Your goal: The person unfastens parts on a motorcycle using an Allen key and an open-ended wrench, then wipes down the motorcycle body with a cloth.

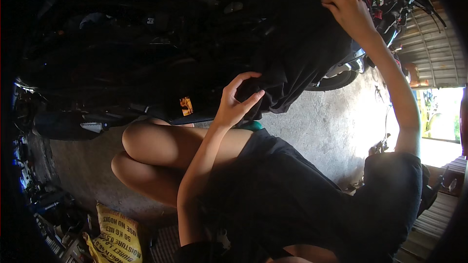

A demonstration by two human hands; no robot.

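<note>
A black cloth (pixel 292 63) lies in folds over the side of a dark motorbike, and its lower edge hangs bunched above the floor. At that edge is my left hand (pixel 236 101), thumb and forefinger curved round a dark fold. Farther up and to the right, my right hand (pixel 348 10) has its fingers bent and pressed at the cloth's upper part. Its fingertips partly merge with the dark fabric. The motorbike (pixel 161 58) fills the upper left; deep shadow hides most of its body.
Below the cloth, a wheel (pixel 336 81) touches the concrete floor (pixel 312 131). My bent knees (pixel 151 139) are close to the motorbike's side. A yellow printed sack (pixel 114 236) stands at the lower left beside dark clutter. Bright daylight enters at right near a corrugated metal wall (pixel 431 48).
</note>
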